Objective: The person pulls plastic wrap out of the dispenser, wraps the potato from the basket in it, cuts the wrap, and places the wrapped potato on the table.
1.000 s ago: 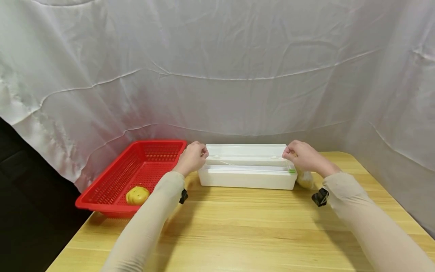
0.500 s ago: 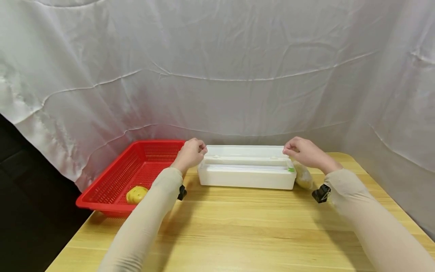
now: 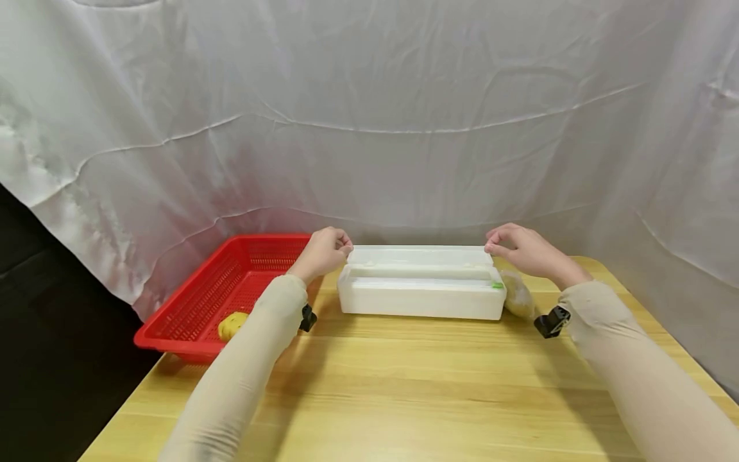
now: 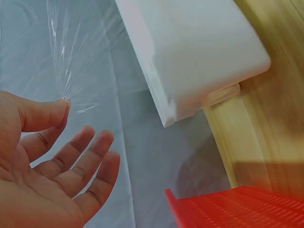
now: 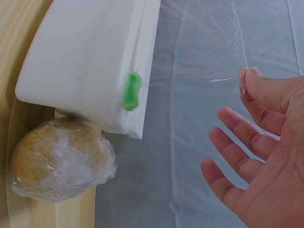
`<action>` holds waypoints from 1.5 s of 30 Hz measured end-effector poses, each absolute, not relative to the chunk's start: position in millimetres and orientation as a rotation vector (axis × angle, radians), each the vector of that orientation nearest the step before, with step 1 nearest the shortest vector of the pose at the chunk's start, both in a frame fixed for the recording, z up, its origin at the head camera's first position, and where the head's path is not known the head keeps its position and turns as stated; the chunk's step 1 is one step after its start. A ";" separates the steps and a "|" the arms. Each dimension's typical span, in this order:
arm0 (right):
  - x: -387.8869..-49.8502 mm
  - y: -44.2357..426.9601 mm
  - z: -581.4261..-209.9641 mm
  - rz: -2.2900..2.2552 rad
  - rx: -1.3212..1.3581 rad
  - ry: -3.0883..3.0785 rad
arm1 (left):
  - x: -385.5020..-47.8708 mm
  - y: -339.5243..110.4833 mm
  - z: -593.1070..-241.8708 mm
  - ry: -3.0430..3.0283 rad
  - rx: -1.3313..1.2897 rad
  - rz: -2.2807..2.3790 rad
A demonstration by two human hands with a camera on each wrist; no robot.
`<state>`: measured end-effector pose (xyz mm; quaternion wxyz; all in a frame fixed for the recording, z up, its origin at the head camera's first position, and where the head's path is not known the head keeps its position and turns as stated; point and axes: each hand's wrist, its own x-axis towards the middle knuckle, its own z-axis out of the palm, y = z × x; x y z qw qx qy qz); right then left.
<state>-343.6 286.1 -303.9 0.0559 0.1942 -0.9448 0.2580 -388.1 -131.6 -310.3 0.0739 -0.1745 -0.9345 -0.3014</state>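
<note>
Clear plastic film (image 4: 69,52) stretches up from the left hand (image 4: 57,161), whose thumb and forefinger pinch its corner while the other fingers are spread. In the right wrist view the right hand (image 5: 266,137) pinches the film's (image 5: 209,47) other corner the same way. Between the two hands, in the head view, stands a white box (image 3: 421,300) with its lid (image 3: 418,255) raised. The left hand (image 3: 324,250) is by the lid's left end and the right hand (image 3: 522,249) by its right end. A green slider (image 5: 132,91) sits at the box's right end.
A red basket (image 3: 167,340) at the left holds a yellow potato (image 3: 231,326), partly behind the left sleeve. A film-wrapped potato (image 5: 61,159) lies against the box's right end. Grey cloth (image 3: 404,173) hangs behind the wooden table (image 3: 427,385).
Both hands have risen slightly, and the right has shifted a little to the right. The left forearm covers more of the yellow potato. The box has stayed in place.
</note>
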 end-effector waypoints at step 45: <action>-347.4 292.8 -286.2 1.224 0.558 -2.853 | -388.2 -142.1 -280.4 -2.830 -0.383 -1.170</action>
